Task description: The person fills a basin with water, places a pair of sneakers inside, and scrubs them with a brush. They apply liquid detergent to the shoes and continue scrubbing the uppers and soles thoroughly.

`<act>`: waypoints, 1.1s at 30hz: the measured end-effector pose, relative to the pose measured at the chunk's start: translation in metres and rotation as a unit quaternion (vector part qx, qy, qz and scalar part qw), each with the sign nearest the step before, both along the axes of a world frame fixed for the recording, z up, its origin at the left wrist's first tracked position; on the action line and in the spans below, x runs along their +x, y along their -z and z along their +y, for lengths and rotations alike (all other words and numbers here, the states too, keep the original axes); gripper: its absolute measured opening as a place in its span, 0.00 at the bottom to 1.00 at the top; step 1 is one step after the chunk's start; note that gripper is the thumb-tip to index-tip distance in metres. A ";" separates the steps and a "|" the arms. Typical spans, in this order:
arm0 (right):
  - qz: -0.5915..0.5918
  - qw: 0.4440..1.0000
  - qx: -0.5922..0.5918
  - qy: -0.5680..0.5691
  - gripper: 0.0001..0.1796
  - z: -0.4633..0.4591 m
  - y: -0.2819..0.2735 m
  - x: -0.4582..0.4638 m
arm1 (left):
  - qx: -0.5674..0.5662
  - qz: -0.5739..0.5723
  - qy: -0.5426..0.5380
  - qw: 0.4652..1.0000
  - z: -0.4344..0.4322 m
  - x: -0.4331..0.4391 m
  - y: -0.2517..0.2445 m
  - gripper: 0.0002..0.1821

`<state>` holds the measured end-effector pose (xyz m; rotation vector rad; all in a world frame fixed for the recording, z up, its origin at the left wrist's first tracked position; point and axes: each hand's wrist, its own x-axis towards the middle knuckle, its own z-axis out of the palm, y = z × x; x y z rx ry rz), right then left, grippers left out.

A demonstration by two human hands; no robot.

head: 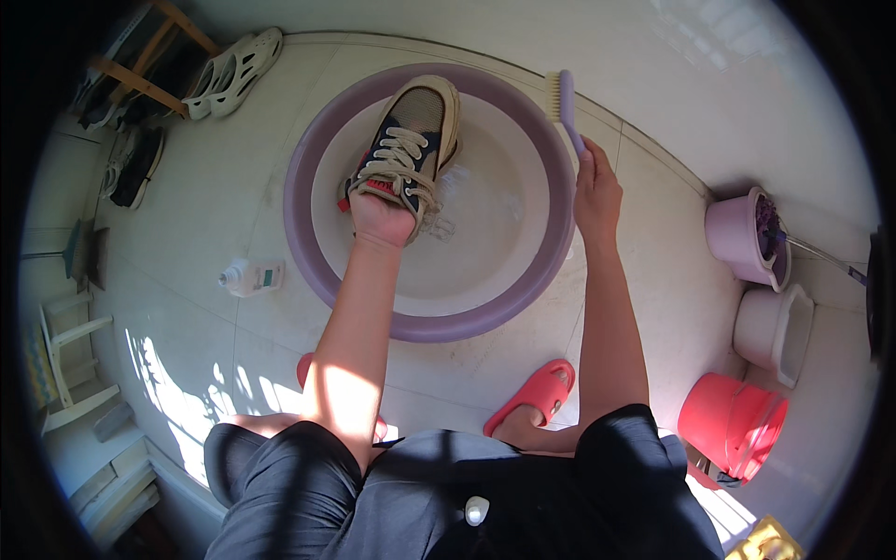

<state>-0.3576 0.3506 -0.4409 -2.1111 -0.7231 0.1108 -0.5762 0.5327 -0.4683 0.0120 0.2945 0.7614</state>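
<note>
A beige and navy lace-up sneaker is over the purple-rimmed basin. My left hand is pushed into the shoe's opening and holds it up from inside, so the fingers are hidden. The toe points away from me, and red tabs show at the tongue and heel side. My right hand grips the handle of a purple scrub brush just right of the basin. Its pale bristles face left, apart from the shoe. Shallow water appears to lie in the basin.
A white bottle lies on the tiled floor left of the basin. Pale clogs and dark shoes are at the upper left. A mop bucket, a white tub and a red bucket line the right wall.
</note>
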 end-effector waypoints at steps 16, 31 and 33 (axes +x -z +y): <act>0.241 0.928 -0.266 -0.099 0.27 0.029 0.073 -0.059 | -0.064 -0.047 0.025 0.997 -0.012 -0.016 0.002 0.12; -0.214 0.924 -0.232 -0.213 0.26 0.055 -0.009 -0.084 | -0.032 0.135 0.016 0.990 -0.035 -0.004 0.022 0.22; -0.178 0.920 -0.204 -0.284 0.27 0.054 -0.003 -0.083 | -0.012 0.142 0.014 0.990 -0.035 -0.007 0.023 0.20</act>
